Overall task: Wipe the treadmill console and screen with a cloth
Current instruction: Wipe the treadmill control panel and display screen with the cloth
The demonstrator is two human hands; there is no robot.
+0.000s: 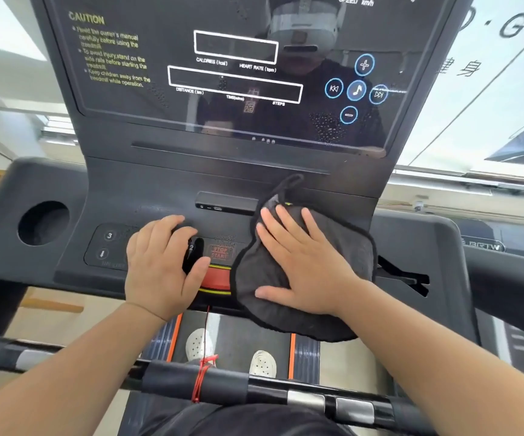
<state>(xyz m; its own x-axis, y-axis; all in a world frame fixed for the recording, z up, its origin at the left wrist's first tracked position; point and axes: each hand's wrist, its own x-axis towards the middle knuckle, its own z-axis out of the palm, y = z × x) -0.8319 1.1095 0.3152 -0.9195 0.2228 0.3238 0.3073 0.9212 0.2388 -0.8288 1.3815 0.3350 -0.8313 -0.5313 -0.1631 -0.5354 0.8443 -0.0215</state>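
Note:
A dark grey cloth (345, 247) lies spread on the right half of the treadmill console (147, 196), below the glossy black screen (223, 58). My right hand (298, 262) presses flat on the cloth with its fingers straight and spread. My left hand (160, 262) rests on the console's left button panel, fingers loosely curved over the buttons, holding nothing. The cloth's lower edge hangs over the console's front edge, and its hanging loop lies toward the screen. Fine droplets speckle parts of the screen.
A red safety key (218, 276) sits between my hands, with its red cord (202, 372) tied to the front handlebar (254, 385). A round cup holder (43, 223) is at the console's left. My white shoes (262, 363) stand on the belt below.

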